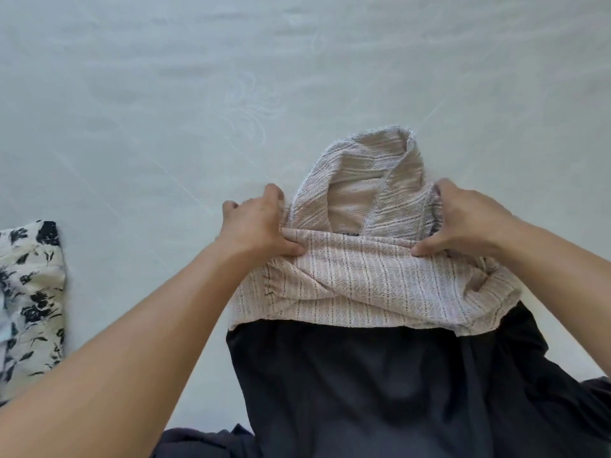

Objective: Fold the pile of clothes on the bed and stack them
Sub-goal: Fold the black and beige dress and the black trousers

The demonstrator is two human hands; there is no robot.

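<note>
Far to the left of both hands, at the edge of the view, a white cloth with black flower print (31, 302) lies on the bed (165, 94), well apart from the rest. The left hand (256, 223) closes its grip on the left end of a folded edge of the pink lace garment (370, 285); the thumb presses on top of the fold and the other fingers curl behind it. Between the two grips the folded edge runs almost straight. Beyond the grips, the farther part of the garment lies open on the bed, with its inner side showing. Nearer than the grips, the garment hangs over a dark grey cloth (380, 391), which spreads toward the person. The right hand (463, 219) closes its grip on the right end of the same fold, thumb on top, fingers tucked behind the lace.
</note>
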